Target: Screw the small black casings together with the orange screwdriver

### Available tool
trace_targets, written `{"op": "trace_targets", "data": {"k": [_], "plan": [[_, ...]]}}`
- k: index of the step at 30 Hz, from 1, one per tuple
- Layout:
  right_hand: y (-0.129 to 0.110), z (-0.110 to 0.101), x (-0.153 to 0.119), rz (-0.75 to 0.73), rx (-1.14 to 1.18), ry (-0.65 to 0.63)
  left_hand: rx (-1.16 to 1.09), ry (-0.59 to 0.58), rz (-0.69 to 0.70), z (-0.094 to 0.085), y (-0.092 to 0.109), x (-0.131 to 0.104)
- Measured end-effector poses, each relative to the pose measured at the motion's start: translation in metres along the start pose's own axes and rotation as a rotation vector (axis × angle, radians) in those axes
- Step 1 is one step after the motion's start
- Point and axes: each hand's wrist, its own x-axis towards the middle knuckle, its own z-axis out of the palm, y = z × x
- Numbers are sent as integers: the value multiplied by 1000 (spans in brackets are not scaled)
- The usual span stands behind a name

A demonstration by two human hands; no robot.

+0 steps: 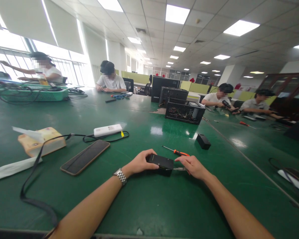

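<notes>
L hand (146, 161) hides one end of the blk box (164, 161); R hand (194, 167) covers pt of a thin metallic item (178, 169), too blurred to ID. Both forearms (89, 207) run off the bottom edge. Label on the white bar (99, 131): too sm. to read.
</notes>
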Motion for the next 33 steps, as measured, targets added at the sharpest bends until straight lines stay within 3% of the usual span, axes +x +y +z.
{"op": "trace_targets", "data": {"k": [13, 19, 22, 33], "plan": [[-6, 7, -1, 37, -69, 89, 3, 20, -2, 1, -2, 0], [-23, 28, 0, 191, -180, 294, 46, 60, -15, 5, -5, -2], [-26, 30, 0, 252, -241, 324, 54, 75, -29, 6, -4, -2], [-31, 33, 1, 80, -308, 385, 58, 116, -24, 11, -2, -1]]}}
